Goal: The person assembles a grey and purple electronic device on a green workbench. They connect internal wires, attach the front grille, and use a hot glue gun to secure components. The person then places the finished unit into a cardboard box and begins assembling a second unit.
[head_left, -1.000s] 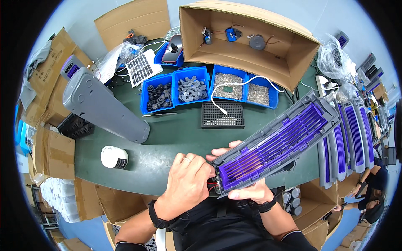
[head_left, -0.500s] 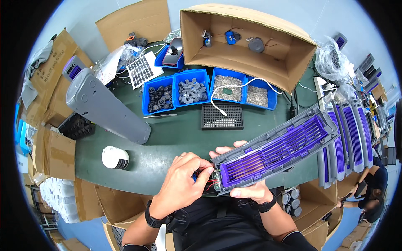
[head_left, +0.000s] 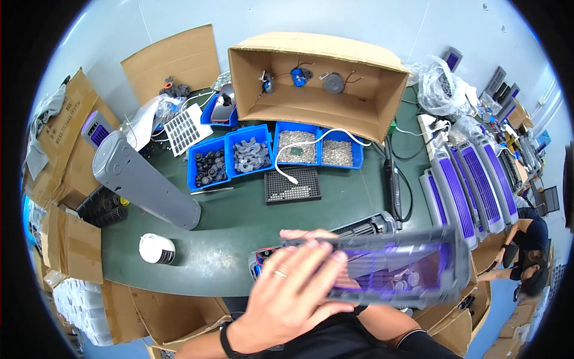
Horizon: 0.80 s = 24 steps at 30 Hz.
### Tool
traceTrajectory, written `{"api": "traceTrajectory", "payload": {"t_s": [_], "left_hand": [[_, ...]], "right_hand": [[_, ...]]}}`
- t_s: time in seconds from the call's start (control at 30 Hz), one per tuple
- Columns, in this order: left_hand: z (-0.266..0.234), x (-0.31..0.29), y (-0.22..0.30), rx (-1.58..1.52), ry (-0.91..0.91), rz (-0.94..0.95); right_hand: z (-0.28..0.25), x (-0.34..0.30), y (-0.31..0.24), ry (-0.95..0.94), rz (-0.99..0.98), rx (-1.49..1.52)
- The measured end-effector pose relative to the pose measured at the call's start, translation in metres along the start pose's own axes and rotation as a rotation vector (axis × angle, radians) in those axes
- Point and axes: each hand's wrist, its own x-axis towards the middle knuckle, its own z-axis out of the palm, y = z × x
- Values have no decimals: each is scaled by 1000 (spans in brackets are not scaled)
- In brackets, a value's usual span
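Twelve o'clock ran straight ahead across the worktable (head_left: 239, 230).
At twelve, a parts tray (head_left: 278, 180) lay before four bins (head_left: 359, 157), with an open carton (head_left: 323, 45) behind them and motors (head_left: 333, 83) inside. A tower housing (head_left: 146, 179) was at ten, a jar (head_left: 157, 248) between eight and nine. At four, a vented panel (head_left: 382, 278) had the left hand (head_left: 293, 284) over its nine o'clock end; beyond it, at three, lay an opened housing (head_left: 373, 225), then a row of panels (head_left: 469, 191).

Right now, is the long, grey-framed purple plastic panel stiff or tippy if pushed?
The panel is probably stiff: blurred, but no visible sag. Its far end may swing: left hand and right hand show near the other. Likely light: open through the middle.
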Motion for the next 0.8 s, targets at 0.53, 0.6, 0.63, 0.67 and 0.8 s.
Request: {"api": "traceTrajectory", "payload": {"t_s": [0.53,0.6,0.63,0.67,0.8], "left_hand": [[-31,6,-46,-183,152,-332],[-33,6,-47,-225,125,-364],[-33,5,-48,-247,116,-383],[-33,4,-49,-260,82,-381],[-22,-1,-41,-314,-156,-251]], "right_hand": [[-45,41,-24,-193,59,-1666],[-37,37,-23,-112,14,-1641],[-34,28,-23,-72,-7,-1640],[-30,19,-29,-32,-23,-1645],[-44,-35,-79,195,-72,-1586]]}}
